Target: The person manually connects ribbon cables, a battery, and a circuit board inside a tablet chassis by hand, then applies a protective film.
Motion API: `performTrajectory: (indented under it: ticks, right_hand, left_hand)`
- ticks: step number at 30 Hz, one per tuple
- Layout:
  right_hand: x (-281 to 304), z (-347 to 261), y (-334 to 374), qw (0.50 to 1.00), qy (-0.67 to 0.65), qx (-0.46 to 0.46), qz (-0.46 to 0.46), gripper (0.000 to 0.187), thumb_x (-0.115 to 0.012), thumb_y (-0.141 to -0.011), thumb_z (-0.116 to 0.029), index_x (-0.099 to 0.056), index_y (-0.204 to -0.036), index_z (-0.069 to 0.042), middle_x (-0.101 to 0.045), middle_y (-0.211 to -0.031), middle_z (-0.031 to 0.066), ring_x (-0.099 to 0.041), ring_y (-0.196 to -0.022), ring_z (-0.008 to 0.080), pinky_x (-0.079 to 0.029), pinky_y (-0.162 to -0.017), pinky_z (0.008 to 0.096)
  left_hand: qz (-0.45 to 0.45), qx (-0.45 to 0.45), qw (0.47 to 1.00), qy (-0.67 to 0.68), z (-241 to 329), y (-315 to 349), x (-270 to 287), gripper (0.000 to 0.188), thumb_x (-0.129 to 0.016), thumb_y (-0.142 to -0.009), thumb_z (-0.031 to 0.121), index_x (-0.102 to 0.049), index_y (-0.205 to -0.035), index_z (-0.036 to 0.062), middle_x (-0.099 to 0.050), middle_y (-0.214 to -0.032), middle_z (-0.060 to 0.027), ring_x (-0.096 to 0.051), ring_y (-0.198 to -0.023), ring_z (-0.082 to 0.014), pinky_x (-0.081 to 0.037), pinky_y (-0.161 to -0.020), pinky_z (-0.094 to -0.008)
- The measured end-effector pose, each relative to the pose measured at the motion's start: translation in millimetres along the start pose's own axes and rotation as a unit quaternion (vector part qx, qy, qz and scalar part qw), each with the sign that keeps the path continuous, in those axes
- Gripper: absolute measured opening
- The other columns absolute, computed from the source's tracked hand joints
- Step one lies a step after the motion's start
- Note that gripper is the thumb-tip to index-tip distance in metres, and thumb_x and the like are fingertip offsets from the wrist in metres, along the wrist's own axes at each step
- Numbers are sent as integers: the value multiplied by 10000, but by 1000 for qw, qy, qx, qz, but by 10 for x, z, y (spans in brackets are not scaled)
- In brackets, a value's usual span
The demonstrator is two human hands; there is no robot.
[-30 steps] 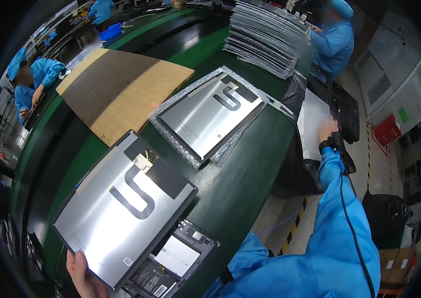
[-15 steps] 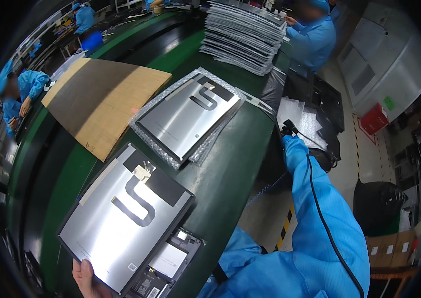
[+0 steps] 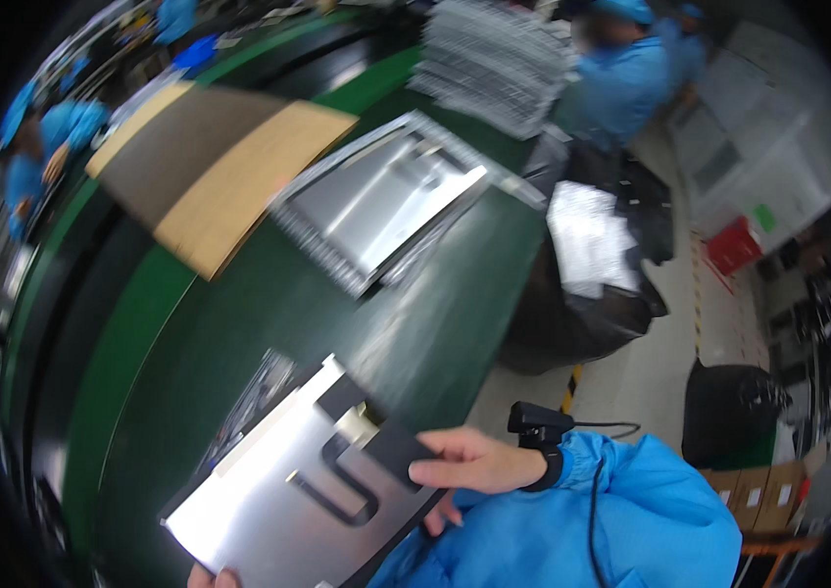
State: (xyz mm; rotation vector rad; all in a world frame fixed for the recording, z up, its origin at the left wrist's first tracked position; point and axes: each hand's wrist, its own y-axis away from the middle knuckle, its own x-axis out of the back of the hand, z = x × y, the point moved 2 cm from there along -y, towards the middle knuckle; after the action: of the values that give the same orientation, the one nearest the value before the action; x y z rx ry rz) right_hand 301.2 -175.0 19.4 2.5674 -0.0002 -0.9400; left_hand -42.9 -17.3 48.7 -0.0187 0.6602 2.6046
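A flat display panel (image 3: 273, 500) with a silver metal back lies tilted between my hands, low in the picture. It carries a black curved strip, a dark patch and a cream tab. My right hand (image 3: 469, 464) grips its right edge, thumb on top and fingers underneath. At the near left corner, my left hand (image 3: 213, 577) holds the edge, and most of that hand is cut off by the frame. Beyond them a second silver panel (image 3: 376, 211) rests on bubble wrap (image 3: 325, 257) on the green bench (image 3: 268, 304).
A brown board (image 3: 259, 162) leans at the left. Stacked wrapped sheets (image 3: 494, 64) stand at the far end. A black bag (image 3: 572, 328) with clear wrap (image 3: 592, 240) sits right of the bench. Clear plastic (image 3: 254, 392) lies behind the held panel. Other people in blue work nearby.
My right hand has come back from the black bag to the held panel and taken its right edge. The panel has shifted down and right, nearer to me. The view has moved and blurred.
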Motion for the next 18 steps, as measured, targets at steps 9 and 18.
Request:
performTrajectory:
  ticks: [9,18]
  right_hand:
    - [-111,292,-38,989,92,-95,58,350,-518,-1106,-267,-570,-1262,42,-733,-1044,176,-763,-805,256,-577,-577,292]
    - [-170,154,-204,973,137,-187,11,393,-489,-1115,-306,-585,-1241,53,-732,-1109,191,-770,-877,280,-604,-612,308]
  left_hand:
    - [107,-72,991,38,-438,67,-43,546,-626,-945,-63,-334,-1397,30,-596,-1270,-137,-608,-1143,-196,-500,-1032,-328]
    - [210,-290,850,-387,-173,230,64,482,-681,-838,-11,-600,-1312,13,-605,-1296,-180,-571,-1205,-325,-449,-1047,-430]
